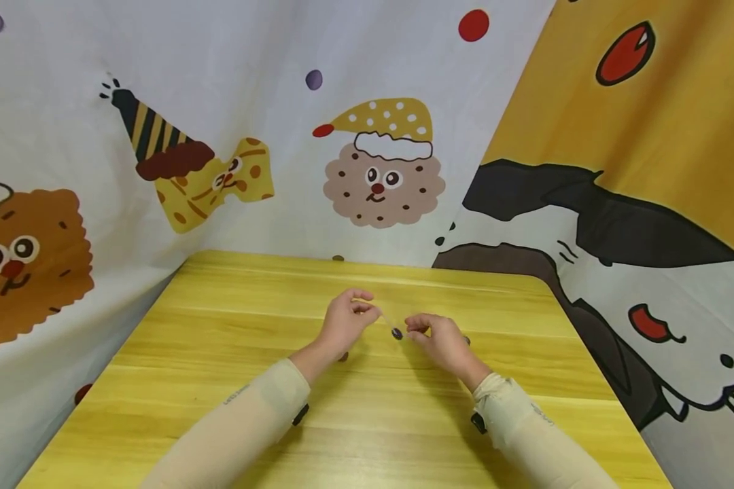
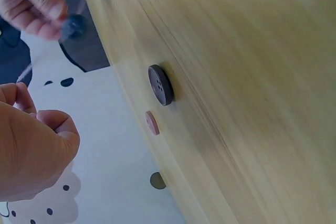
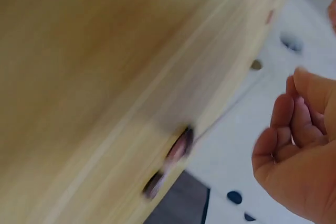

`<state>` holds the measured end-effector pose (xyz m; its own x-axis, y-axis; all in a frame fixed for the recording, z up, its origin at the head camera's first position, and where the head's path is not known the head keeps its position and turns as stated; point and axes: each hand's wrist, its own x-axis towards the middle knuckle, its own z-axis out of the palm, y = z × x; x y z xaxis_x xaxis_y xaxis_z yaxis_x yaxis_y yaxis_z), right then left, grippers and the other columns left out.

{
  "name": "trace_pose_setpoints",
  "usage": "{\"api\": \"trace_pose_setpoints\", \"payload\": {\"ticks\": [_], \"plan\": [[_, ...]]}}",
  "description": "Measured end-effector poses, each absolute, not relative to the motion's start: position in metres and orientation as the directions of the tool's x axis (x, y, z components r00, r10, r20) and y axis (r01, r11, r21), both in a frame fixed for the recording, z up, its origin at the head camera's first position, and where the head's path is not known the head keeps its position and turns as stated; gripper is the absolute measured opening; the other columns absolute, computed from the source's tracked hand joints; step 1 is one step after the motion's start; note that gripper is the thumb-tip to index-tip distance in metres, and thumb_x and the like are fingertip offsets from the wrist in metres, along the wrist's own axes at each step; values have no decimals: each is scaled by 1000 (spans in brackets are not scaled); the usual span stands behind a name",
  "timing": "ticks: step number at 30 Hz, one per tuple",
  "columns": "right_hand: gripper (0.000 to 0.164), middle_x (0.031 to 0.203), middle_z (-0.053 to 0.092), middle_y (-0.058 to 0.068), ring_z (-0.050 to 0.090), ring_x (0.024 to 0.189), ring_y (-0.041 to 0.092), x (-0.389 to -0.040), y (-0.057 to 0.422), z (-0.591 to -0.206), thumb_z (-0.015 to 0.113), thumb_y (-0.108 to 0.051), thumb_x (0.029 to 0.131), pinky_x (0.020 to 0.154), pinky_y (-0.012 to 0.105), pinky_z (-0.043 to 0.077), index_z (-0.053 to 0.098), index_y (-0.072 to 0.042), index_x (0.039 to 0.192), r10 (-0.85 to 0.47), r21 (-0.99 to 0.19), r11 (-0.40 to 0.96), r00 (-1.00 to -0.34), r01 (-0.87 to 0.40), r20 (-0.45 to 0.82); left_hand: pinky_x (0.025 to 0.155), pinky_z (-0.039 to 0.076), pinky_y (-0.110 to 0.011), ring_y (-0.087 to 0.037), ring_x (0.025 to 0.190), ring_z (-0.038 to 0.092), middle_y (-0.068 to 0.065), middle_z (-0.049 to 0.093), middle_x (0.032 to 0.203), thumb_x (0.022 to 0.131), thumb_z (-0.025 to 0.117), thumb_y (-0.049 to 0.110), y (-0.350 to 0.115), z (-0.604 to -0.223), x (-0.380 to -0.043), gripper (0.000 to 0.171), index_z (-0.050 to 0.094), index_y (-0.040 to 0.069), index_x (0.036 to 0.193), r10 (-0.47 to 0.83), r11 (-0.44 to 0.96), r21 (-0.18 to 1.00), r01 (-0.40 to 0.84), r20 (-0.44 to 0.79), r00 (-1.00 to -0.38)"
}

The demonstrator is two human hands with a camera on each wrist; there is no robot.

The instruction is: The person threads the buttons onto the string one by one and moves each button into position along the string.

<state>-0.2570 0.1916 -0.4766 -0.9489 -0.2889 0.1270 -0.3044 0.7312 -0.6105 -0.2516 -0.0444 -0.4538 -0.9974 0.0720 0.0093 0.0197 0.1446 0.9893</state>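
My left hand pinches a thin, pale thread between thumb and fingertips. A dark button hangs on the thread above the table, between my two hands. In the left wrist view this button looks dark blue and blurred, close to the right fingertips. My right hand is just right of it, with a small gap in the head view. In the right wrist view the right hand's fingers are loosely bent, and nothing shows between them.
On the wooden table, a large dark button and a small pinkish button appear in the left wrist view. Two blurred dark buttons, one larger and one smaller, lie near the edge. A cartoon-printed cloth hangs behind the table.
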Motion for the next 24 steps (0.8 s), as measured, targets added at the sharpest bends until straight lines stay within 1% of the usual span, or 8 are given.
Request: {"api": "trace_pose_setpoints", "payload": {"ticks": [2,5,10,13,15,16,20,24], "plan": [[27,108,80,3,74,98,17,-259,201,-478,75,-11,101,79,30,60,75,-3,126,-304,-602,736,-946,-309,114,71,52,-32,-31,97,70,-5,79,106,99,78,20,-44,-453,-252,28,67,14,124,72,135,991,14,4,-997],[32,109,79,4,72,98,16,-260,209,-479,77,-16,100,81,31,60,73,-4,129,-328,-601,736,-941,-311,86,68,49,-30,-33,97,69,-6,79,104,99,78,18,-44,-453,-252,27,67,14,123,75,125,992,8,-1,-997],[57,129,73,9,68,115,24,-258,203,-477,80,-38,98,94,45,60,64,-10,146,-375,-636,710,-927,-301,19,73,54,-33,-25,93,70,-7,79,106,98,78,18,-40,-453,-252,29,67,12,124,92,116,993,10,-1,-996],[64,135,72,9,67,125,29,-257,192,-479,81,-44,96,100,52,58,62,-14,149,-407,-613,721,-913,-323,1,80,57,-37,-20,93,70,-7,79,108,98,79,21,-39,-453,-252,31,66,13,125,105,116,993,17,4,-994],[61,135,73,7,68,125,29,-257,186,-481,84,-43,94,105,56,54,65,-16,145,-431,-556,748,-902,-362,8,85,59,-43,-19,93,70,-7,79,109,98,79,22,-39,-451,-251,31,66,13,125,114,109,994,22,10,-993],[59,134,74,6,69,125,30,-257,184,-482,84,-43,93,107,59,52,68,-16,143,-445,-519,761,-896,-389,18,85,59,-42,-18,93,70,-7,79,109,98,79,21,-38,-450,-250,31,66,13,125,116,107,994,24,12,-993],[44,123,79,0,72,115,29,-258,181,-486,88,-40,90,106,68,46,77,-18,127,-504,-391,780,-861,-488,69,85,59,-45,-18,91,69,-7,79,106,98,78,20,-38,-447,-247,30,66,13,124,123,97,995,31,19,-992],[25,111,81,-3,72,107,27,-259,182,-490,87,-34,91,102,68,48,82,-22,113,-517,-342,784,-850,-518,103,77,56,-38,-18,88,68,-6,80,103,98,79,22,-40,-446,-247,30,66,13,123,122,100,994,39,26,-992]]}}
